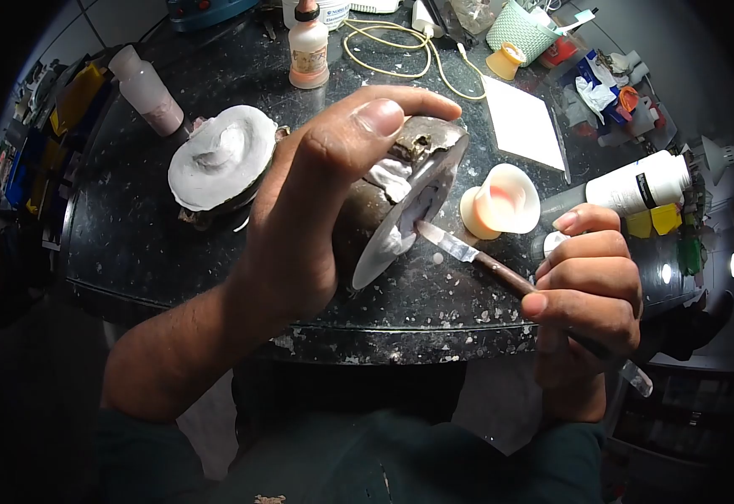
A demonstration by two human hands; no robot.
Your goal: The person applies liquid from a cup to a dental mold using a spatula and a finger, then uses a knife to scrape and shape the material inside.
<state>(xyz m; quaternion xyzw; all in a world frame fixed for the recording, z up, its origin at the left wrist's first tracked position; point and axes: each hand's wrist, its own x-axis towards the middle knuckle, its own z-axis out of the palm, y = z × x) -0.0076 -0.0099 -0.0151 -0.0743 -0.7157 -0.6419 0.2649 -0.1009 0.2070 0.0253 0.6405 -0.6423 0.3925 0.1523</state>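
Note:
My left hand [308, 193] grips a dark metal dental flask half [358, 210], tilted on its side above the front of the bench. White plaster [375, 262] fills its face, which is turned toward my right hand. In my right hand [592, 281] is a plaster knife [501, 272] with a brown handle, its blade tip touching the plaster near the middle. The knife's other metal end sticks out below my fist. Behind my left wrist lies another plaster-filled flask half [224, 164], with a raised mound. My left fingertips are partly hidden behind the flask.
A translucent cup [501, 202] with pinkish contents stands right of the flask. Behind it lie a white tile [525, 126] and a looped cable [388, 63]. Bottles stand at the back [308, 55] and left [148, 94]; a white bottle [636, 185] lies right. A basket [518, 34] holds brushes.

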